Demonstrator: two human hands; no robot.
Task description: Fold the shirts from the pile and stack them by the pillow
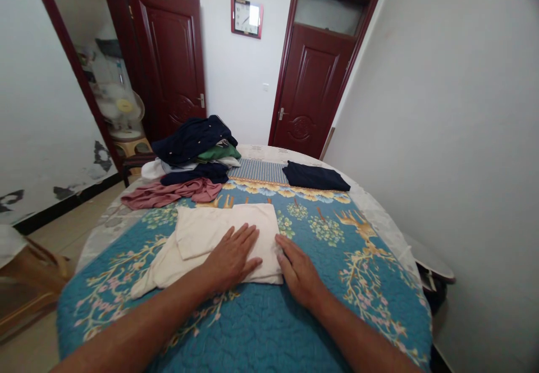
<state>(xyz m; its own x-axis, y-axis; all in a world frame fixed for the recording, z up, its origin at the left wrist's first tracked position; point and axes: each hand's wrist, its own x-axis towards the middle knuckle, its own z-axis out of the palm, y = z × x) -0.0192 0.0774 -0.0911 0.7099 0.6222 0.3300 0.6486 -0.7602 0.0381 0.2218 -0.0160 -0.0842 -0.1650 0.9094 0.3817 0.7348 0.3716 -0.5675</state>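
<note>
Both forearms are cut off at the lower edge of the view. Part of the cream garment (219, 232) is covered by the left hand (233, 258), so the cloth under the palm cannot be made out. The garment's lower left corner is seen trailing off in loose layers, and how many folds lie there is hard to tell. The garment is laid on the blue flowered bed (320, 317), near its middle. The left hand is pressed flat on the garment's right half, fingers spread wide, nothing gripped. The right hand (298, 274) is laid palm down on the quilt just beside the garment's right edge, fingers extended and close together, their tips touching that edge; whether any cloth is pinched cannot be told. Further back on the left, a pile of clothes (191, 148) is heaped, with a pink garment (164, 193) spread before it. A folded dark garment (315, 176) is set well apart at the far right.
</note>
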